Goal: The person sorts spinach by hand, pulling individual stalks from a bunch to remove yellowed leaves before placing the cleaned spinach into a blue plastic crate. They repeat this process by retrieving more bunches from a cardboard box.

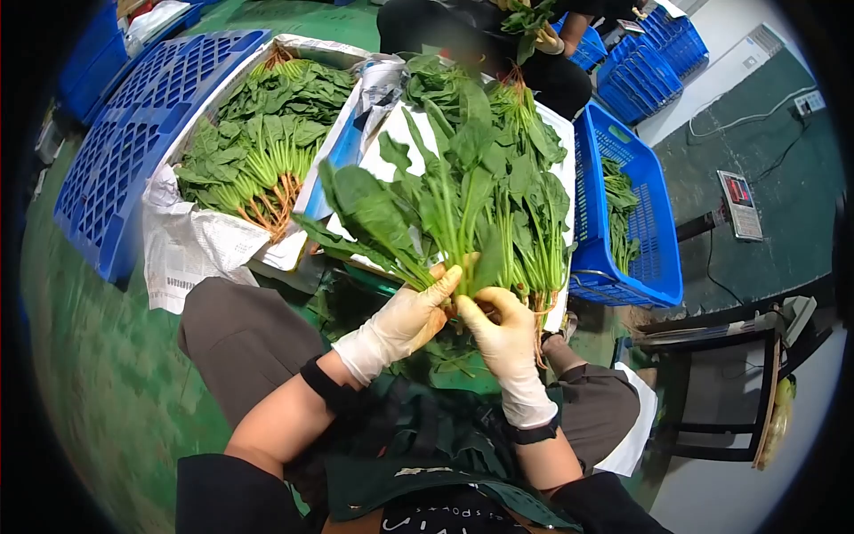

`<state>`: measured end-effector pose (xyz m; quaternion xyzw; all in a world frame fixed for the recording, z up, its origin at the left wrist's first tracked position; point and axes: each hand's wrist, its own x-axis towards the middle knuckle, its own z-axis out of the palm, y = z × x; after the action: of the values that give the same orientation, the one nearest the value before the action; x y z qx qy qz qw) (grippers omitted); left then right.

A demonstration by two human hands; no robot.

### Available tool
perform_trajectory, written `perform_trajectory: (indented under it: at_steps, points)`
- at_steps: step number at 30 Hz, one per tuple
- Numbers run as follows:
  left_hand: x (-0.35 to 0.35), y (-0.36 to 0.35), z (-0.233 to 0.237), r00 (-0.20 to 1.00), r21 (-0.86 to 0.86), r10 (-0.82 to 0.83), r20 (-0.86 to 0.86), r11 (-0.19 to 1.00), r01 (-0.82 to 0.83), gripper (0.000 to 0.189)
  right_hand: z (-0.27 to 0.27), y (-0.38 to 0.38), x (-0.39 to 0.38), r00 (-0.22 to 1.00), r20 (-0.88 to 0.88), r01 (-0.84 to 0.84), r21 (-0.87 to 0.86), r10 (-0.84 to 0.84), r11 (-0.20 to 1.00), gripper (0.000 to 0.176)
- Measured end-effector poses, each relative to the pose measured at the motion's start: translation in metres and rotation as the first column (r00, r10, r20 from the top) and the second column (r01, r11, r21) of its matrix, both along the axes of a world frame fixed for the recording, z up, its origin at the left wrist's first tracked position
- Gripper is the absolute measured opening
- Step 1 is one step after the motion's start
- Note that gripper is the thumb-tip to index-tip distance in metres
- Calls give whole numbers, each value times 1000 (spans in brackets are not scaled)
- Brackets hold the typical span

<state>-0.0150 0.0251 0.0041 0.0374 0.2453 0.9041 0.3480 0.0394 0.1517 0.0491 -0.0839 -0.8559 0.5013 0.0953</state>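
My left hand point(400, 325), in a pale glove, is closed around the stems of a bunch of spinach point(378, 214). The leaves fan up and away from me above a white foam box. My right hand point(505, 343), gloved too, pinches at the stem bases beside the left one, thumb and forefinger together on the spinach. Its other fingers are partly hidden. More spinach point(538, 222) with reddish roots lies in the box point(566, 147) just beyond my hands. Loose leaves point(445, 354) lie on the floor under them.
Another foam box point(289, 254) of spinach point(267, 133) stands left, by a blue plastic pallet point(116, 178). On the right are a blue crate point(658, 240) holding greens and a digital scale point(740, 206). Across from me, a gloved person point(547, 40) holds greens near stacked crates point(640, 80).
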Motion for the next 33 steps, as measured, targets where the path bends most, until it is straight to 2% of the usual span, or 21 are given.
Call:
perform_trajectory:
  at_steps: [1, 3, 4, 5, 7, 8, 11, 13, 16, 17, 18, 19, 20, 21, 22, 23, 25, 28, 29, 31, 33]
  points:
    - [2, 3, -7, 998, 5, 29, 51, 1000, -29, 35, 5, 1, -2, 997, -26, -60, 273, 69, 960, 29]
    - [3, 7, -14, 993, -60, 111, 31, 992, -109, 33, 19, 13, -4, 917, 385, -219, 273, 102, 937, 39]
    - [3, 2, -15, 982, -142, 105, 157, 986, -83, 31, 19, 21, -9, 909, 416, -147, 313, 4, 938, 47]
    - [2, -1, -14, 953, -219, 109, 281, 975, -47, 29, 19, 29, -14, 926, 361, 0, 297, -112, 955, 44]
    - [-2, -2, -15, 938, -234, 156, 308, 969, -85, 26, 14, 39, -22, 958, 95, 220, 365, -272, 905, 42]
    - [-4, -3, -18, 927, -254, 229, 297, 955, -155, 25, 10, 44, -29, 967, -39, 233, 537, -252, 811, 41]
    - [-9, -4, 1, 890, -283, 351, 290, 920, -271, 26, -8, 51, -41, 951, 162, 74, 704, -262, 706, 42]
    - [-11, -6, 5, 890, -242, 404, 212, 904, -353, 29, -19, 59, -46, 946, 210, 36, 690, -248, 723, 43]
    - [-11, -10, -1, 902, -282, 373, 219, 909, -307, 41, -11, 63, -42, 956, 195, 150, 316, -220, 937, 45]
    - [-11, -10, -3, 907, -330, 366, 210, 900, -287, 44, -3, 60, -38, 954, 248, 190, -79, -165, 979, 39]
    - [-8, -15, 24, 923, -564, 333, 192, 807, -174, 45, 8, 55, -34, 951, 267, 221, -243, -154, 945, 32]
    - [-9, -14, 20, 924, -567, 332, 191, 805, -172, 45, 13, 53, -31, 949, 283, 250, -401, -140, 881, 25]
    - [-10, -12, 12, 911, -654, 382, -156, 651, -385, 40, 2, 56, -28, 966, 240, 224, -565, -102, 794, 29]
    - [-10, -11, 13, 799, -640, 350, -488, 479, -601, 39, 0, 55, -26, 965, 241, 229, -568, -106, 790, 29]
    - [-9, -13, 21, 789, -642, 355, -502, 458, -615, 40, -1, 53, -24, 957, 272, 240, -568, -96, 787, 29]
    - [-14, -21, 20, 807, -722, 209, -553, 363, -589, 34, -1, 52, -22, 950, 301, 249, -566, -84, 785, 29]
    - [-16, -19, 17, 590, -397, 442, -676, 456, -796, 29, -3, 50, -18, 944, 321, 252, -541, -80, 803, 28]
    - [-18, -27, 30, 516, -391, 453, -727, 345, -853, 26, -5, 47, -16, 973, 213, 220, -718, -93, 661, 31]
    - [-19, -34, 32, 529, -395, 370, -764, 379, -836, 38, -1, 47, -16, 974, 207, 219, -732, -96, 646, 31]
    - [-30, -34, 22, 432, -262, 556, -710, 361, -895, 37, 7, 45, -14, 978, 161, 206, -783, -129, 586, 31]
    - [-18, -39, 31, 694, -408, 598, -401, 562, -719, 35, 14, 43, -15, 981, 123, 188, -788, -150, 586, 30]
